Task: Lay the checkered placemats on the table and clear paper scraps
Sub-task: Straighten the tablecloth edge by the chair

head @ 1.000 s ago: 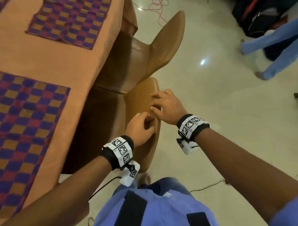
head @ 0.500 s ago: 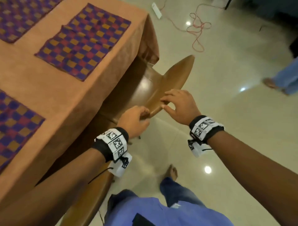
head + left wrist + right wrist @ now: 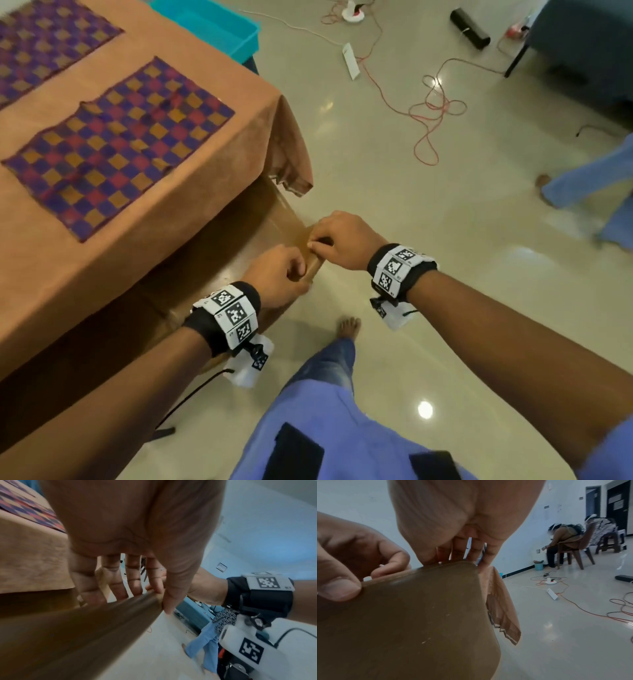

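Two purple, red and orange checkered placemats lie flat on the brown-clothed table (image 3: 212,192), one near the corner (image 3: 120,147) and one at the far left (image 3: 44,44). A brown plastic chair (image 3: 239,240) stands pushed in beside the table corner. My left hand (image 3: 279,270) grips the top edge of its back, fingers curled over the rim (image 3: 137,588). My right hand (image 3: 337,240) holds the same rim farther along, near its rounded corner (image 3: 462,563). The chair back (image 3: 419,615) fills the right wrist view. No paper scraps show.
A teal bin (image 3: 212,27) sits past the table's far end. Orange cables (image 3: 428,113), a white power strip (image 3: 351,61) and a black cylinder (image 3: 469,24) lie on the glossy floor. A person in blue trousers (image 3: 589,178) stands at right. The tablecloth corner (image 3: 291,154) hangs down.
Both hands left the nearer chair's back and took hold of the chair by the table corner. That chair's back now stands closer to the table edge. My view swung toward the far floor.
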A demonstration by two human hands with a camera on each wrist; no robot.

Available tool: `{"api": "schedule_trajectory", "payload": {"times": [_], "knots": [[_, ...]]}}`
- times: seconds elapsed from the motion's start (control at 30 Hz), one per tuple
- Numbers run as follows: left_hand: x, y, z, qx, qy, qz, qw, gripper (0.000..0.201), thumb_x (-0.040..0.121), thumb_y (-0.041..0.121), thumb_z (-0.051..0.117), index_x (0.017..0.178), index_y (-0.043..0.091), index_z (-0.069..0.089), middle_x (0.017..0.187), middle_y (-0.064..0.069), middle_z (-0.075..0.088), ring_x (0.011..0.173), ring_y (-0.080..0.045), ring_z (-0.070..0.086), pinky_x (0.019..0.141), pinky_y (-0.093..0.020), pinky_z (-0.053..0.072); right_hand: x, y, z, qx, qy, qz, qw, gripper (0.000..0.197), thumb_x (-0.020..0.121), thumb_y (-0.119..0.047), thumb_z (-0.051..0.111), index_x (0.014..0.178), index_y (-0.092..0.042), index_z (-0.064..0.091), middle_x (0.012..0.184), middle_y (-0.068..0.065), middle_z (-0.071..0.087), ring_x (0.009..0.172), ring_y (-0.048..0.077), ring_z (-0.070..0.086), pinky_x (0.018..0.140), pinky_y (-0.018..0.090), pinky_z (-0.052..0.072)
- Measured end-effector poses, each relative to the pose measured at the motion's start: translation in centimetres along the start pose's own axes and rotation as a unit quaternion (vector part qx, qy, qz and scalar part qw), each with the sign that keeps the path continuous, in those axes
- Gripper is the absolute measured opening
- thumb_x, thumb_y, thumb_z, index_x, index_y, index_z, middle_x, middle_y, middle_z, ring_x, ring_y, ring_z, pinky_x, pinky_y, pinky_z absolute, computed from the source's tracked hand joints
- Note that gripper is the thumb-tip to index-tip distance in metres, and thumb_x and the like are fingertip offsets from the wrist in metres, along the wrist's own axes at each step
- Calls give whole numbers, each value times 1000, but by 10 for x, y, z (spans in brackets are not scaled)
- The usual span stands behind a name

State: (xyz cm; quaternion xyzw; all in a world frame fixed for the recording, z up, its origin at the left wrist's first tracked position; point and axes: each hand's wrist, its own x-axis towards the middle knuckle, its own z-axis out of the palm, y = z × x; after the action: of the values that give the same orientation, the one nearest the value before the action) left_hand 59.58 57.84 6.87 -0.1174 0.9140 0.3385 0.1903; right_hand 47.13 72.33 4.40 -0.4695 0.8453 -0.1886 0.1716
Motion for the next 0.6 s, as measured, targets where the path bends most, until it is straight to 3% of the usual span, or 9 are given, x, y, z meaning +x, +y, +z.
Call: {"api": "schedule_trajectory", "payload": {"times": [0.13,0.23,0.3,0.4,0.6], "knots": [[63,24,-11,-28,-66,-30,997,27,71,32,77,72,19,54,80,-6,65,76,-25,60,73,-41,51,22,45,-29,52,-64,16,996,21,92,-31,57,91,-22,75,87,-3,71,79,18,61,74,34,48],[108,39,-19,-80,-61,-50,994,18,78,30,73,74,22,57,82,-5,67,80,-25,62,76,-41,52,41,82,-48,19,-110,13,994,23,91,-34,56,88,-21,74,84,-2,72,77,19,62,71,34,49],[139,50,-26,-101,-49,-68,991,8,83,27,68,82,23,61,89,-4,67,86,-22,63,81,-39,53,58,113,-61,6,-118,23,993,25,90,-38,54,88,-22,74,84,-2,72,78,20,62,71,36,51],[186,59,-38,-124,-19,-94,988,9,85,24,68,91,18,64,93,-5,68,89,-21,63,83,-37,51,90,159,-80,-4,-132,26,991,26,89,-40,53,93,-24,73,88,-3,73,82,20,64,73,38,53],[266,53,-56,-158,99,-192,964,7,86,26,67,90,21,65,90,-1,68,85,-16,62,69,-24,42,176,238,-123,-31,-177,-23,983,26,90,-41,52,93,-25,73,86,-4,73,81,18,65,74,38,54]]}}
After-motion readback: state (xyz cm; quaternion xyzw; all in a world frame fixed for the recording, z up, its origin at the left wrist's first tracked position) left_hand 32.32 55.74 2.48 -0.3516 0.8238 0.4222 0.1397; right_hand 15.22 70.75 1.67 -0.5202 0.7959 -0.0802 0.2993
